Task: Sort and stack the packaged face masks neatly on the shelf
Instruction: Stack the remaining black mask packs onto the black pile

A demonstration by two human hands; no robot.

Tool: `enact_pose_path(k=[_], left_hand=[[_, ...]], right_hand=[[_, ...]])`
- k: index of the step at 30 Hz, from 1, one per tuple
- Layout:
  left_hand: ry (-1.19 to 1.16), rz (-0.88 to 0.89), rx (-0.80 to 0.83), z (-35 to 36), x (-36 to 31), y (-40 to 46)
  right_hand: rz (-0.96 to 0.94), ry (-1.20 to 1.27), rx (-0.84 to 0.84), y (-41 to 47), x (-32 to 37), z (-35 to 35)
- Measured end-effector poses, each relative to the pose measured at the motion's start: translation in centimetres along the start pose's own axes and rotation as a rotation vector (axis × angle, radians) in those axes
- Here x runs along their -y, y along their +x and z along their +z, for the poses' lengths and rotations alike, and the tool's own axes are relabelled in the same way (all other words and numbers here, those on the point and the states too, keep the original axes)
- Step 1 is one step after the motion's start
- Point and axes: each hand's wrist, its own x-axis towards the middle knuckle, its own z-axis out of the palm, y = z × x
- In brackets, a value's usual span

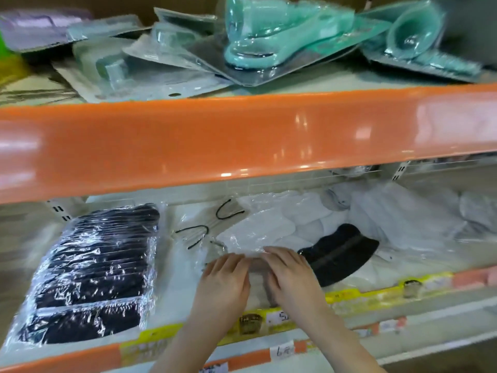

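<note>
A: Start at the fingers. What are they doing?

B: The left hand [224, 278] and the right hand [289, 275] lie side by side, palms down, fingers stretched flat and close together on a clear pack of white masks [242, 235]. The fingertips press its near edge. Whether the thumbs curl under the wrap I cannot tell; they are hidden beneath the palms.

A: And the pack itself?

B: It sits mid-shelf on the lower shelf [172, 337], its plastic so glossy the outline is hard to trace. Black ear loops [228, 211] show through the wrap at its far left.

A: Around it?

B: Just right of the right hand lies a black mask [338, 254], partly covered by that hand. Behind it is a heap of white masks [376, 211], blurred, so single packs cannot be counted. Well to the left is a wrapped stack of black masks [91, 273], its near corner cut off by the shelf lip.

A: Higher up?

B: An orange rail [242, 141] hides the back of the lower shelf. Above it are jumbled teal packages [258, 30], smeared by motion. Price labels [279, 317] at the front are too blurred to read.
</note>
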Motion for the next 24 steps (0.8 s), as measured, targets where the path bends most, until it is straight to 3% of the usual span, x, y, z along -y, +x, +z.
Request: enact_pose_path(k=[10,18,24], left_hand=[[-0.038,0.129,0.021,4.1,-6.5,3.2],[-0.018,0.106,0.109,7.3,-10.5,4.8],[-0.023,0.041,0.109,8.9,-10.9,4.7]], right_hand=[[0.127,-0.095,-0.053,-2.0,-8.2,-2.8],[0.28,-0.256,0.076,-3.7,-13.0,-2.6],[0.257,-0.24,0.01,-3.4,-13.3,-2.6]])
